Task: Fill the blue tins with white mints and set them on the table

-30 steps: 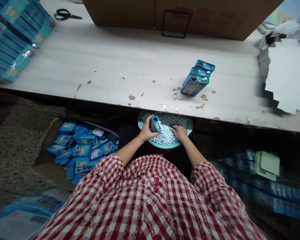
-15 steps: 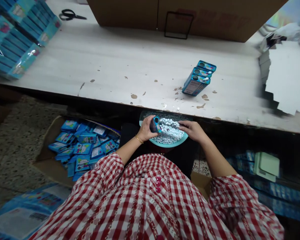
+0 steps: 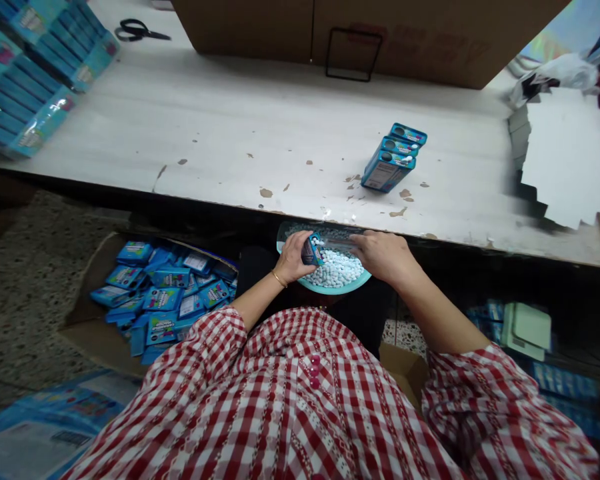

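My left hand [image 3: 293,259] is closed around a small blue printed box [image 3: 310,251], held upright with white pieces showing at its top. Pinched in my right hand [image 3: 384,257] is what looks like a clear scoop [image 3: 339,244], its end tilted towards the box's mouth. Below both hands sits a turquoise bowl [image 3: 325,291] on my lap, holding many small white candy-like pieces [image 3: 339,269]. The bowl's far part lies in shadow by the table edge. Several similar blue boxes [image 3: 387,170] stand in a short row on the table.
An open carton [image 3: 87,333] of blue boxes is at my left. On the white table [image 3: 230,127] are scissors [image 3: 139,31], wrapped blue packs [image 3: 40,80], a large cardboard box [image 3: 260,33] and stacked white sheets [image 3: 570,160]. A pale green scale-like device [image 3: 527,327] is low right.
My right hand has turned over and moved slightly, tipping the scoop. The heap of white pieces on it is gone, and white pieces now show at the box's top.
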Motion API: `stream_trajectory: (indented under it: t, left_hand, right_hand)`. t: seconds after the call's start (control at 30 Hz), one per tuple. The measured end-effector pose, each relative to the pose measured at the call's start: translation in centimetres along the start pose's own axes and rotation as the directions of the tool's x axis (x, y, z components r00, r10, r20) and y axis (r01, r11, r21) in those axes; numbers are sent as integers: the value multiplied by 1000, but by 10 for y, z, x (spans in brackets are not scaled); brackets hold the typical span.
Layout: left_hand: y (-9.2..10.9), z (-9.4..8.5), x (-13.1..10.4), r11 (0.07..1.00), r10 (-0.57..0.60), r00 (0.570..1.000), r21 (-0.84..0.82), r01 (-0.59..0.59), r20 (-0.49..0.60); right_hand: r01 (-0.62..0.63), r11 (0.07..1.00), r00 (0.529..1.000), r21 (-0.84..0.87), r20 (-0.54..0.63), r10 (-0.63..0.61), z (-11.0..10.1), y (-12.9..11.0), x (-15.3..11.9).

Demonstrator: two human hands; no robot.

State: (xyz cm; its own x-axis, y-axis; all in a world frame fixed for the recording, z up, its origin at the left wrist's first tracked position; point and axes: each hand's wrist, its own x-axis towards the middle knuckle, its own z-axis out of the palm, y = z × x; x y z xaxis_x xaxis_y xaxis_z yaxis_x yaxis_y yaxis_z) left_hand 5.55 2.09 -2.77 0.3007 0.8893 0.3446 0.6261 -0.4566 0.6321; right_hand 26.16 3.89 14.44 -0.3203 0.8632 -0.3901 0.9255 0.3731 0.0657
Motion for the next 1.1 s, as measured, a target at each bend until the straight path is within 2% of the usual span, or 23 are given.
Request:
stream_trajectory:
  t: [0.1, 0.2, 0.27, 0.37, 0.47, 0.53, 0.57, 0.63, 0.7, 0.8, 0.9, 1.0, 1.07, 1.1]
  left_hand:
    - [7, -6, -1, 995, -52, 998, 83, 50, 24]
    - [13, -17, -2, 972, -91, 993, 226, 71, 79]
    - [15, -26, -2, 952, -132, 989, 287, 107, 72]
    - [14, -38, -3, 949, -157, 987, 271, 159, -28]
    - [19, -40, -1, 975, -89, 983, 186, 118, -162]
    - [26, -34, 6, 986, -70, 967, 129, 104, -245]
    - [31, -28, 11, 989, -77, 958, 99, 108, -277]
    - [41, -14, 28, 990, -121, 937, 23, 136, -328]
    - [51, 0, 50, 985, -171, 918, -88, 150, -358]
    - [66, 15, 85, 960, -188, 924, -263, 100, -333]
    - [73, 12, 101, 936, -151, 948, -349, 46, -279]
    - [59, -10, 81, 914, -200, 936, -399, 72, -289]
    - [30, -33, 49, 895, -311, 875, -423, 139, -371]
    - [10, -46, 28, 885, -380, 818, -425, 188, -431]
  right_hand:
    - [-70, 996, 997, 63, -8, 70, 12, 16, -10]
    - [-142, 980, 990, 136, -8, 144, 32, 33, -17]
    - [-169, 968, 985, 185, -7, 173, 47, 42, -19]
    - [-170, 922, 977, 348, -62, 204, 68, 48, -16]
    - [-97, 775, 960, 625, -148, 239, 77, 37, -5]
    - [-34, 682, 943, 730, -202, 263, 72, 21, 3]
    - [-6, 670, 933, 743, -236, 271, 65, 12, 7]
    - [34, 723, 913, 690, -315, 258, 46, -3, 12]
    - [42, 827, 903, 561, -375, 209, 24, -8, 16]
    - [-24, 934, 897, 357, -404, 177, -5, 10, 25]
    - [-112, 967, 885, 227, -420, 201, -21, 52, 42]
    - [-170, 977, 872, 125, -442, 208, -26, 90, 60]
    - [-176, 980, 852, 93, -484, 199, -24, 102, 63]
    - [-171, 981, 829, 95, -524, 196, -20, 103, 62]
